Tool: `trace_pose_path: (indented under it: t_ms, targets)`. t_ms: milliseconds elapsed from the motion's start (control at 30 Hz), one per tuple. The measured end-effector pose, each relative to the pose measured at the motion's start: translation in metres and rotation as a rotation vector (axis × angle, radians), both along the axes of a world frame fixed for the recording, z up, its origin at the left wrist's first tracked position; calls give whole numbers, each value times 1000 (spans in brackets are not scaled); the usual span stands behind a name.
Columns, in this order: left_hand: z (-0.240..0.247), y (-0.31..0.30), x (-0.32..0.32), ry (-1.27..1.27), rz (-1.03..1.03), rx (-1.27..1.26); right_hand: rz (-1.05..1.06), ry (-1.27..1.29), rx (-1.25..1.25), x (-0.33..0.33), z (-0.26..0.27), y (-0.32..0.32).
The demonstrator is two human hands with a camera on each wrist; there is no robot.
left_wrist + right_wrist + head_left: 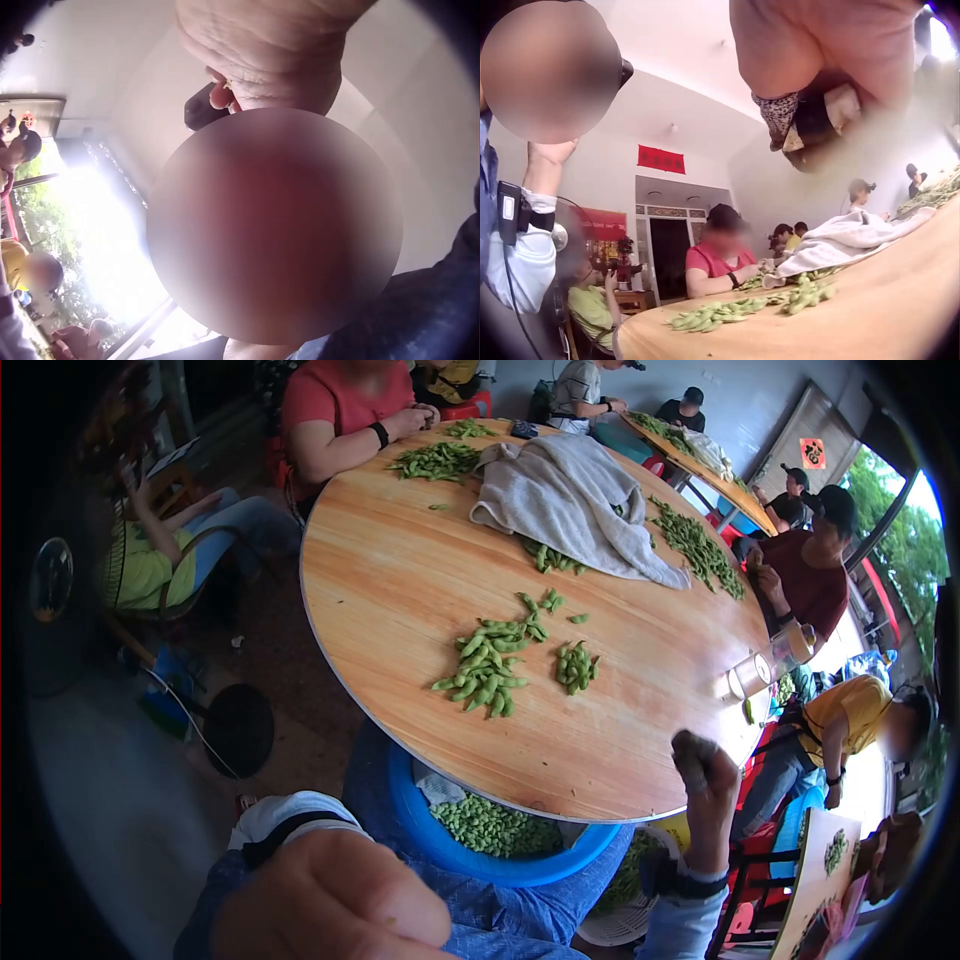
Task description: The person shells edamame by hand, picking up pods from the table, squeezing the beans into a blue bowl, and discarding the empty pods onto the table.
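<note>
Two hands, well apart: the left hand (pixel 340 900) is raised close to the head camera, its grip impossible to tell; the right hand (pixel 706 770) is lifted beside the table's near right edge, fingers bent in, whether on anything cannot be told
Green pods: one larger, loose pile (pixel 485 665) and one small heap (pixel 576 668) lie side by side on the round wooden table (pixel 390 610), untouched by either hand
Blue basin: green beans (pixel 500 828) fill the blue basin (pixel 403 785) below the table's near edge, by denim-clad legs
Grey cloth: the crumpled grey cloth (pixel 560 490) partly covers more pods farther back
Across the table: a person in a red shirt (pixel 340 415) sits beside another pod pile (pixel 437 460)
</note>
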State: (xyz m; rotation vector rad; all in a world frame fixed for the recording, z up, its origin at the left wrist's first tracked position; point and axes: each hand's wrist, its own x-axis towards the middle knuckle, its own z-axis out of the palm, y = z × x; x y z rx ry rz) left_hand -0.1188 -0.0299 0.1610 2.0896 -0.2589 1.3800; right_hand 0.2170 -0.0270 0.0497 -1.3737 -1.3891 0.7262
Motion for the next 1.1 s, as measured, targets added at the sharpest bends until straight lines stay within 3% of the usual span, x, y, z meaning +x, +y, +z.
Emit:
trace_pose_path:
  t_ms: [133, 300, 367, 433, 467, 567, 600, 700, 900, 1100]
  targets:
    - [-3, 12, 8, 59, 135, -150, 99, -96, -48, -24, 3, 47]
    - [-68, 80, 28, 163, 461, -454, 191, -458, 64, -30, -17, 103]
    - [-108, 133, 35, 119, 445, -557, 143, -371, 55, -31, -25, 122]
    - [-123, 169, 28, 373, 562, -667, 73, -248, 38, -34, -32, 135]
    - [-141, 189, 31, 317, 591, -590, 43, -196, 59, -34, -40, 141]
    - [-176, 244, 34, 502, 622, -683, -26, -146, 86, -28, -65, 153]
    - [-174, 254, 38, 570, 679, -678, -23, -67, -21, -25, -64, 153]
    - [-166, 282, 63, 771, 846, -620, 21, 135, -38, -11, -81, 159]
    - [-177, 328, 105, 929, 1195, -400, -14, 235, -6, -7, -79, 159]
    - [-193, 341, 120, 983, 1168, -299, -24, 251, -4, -5, -73, 158]
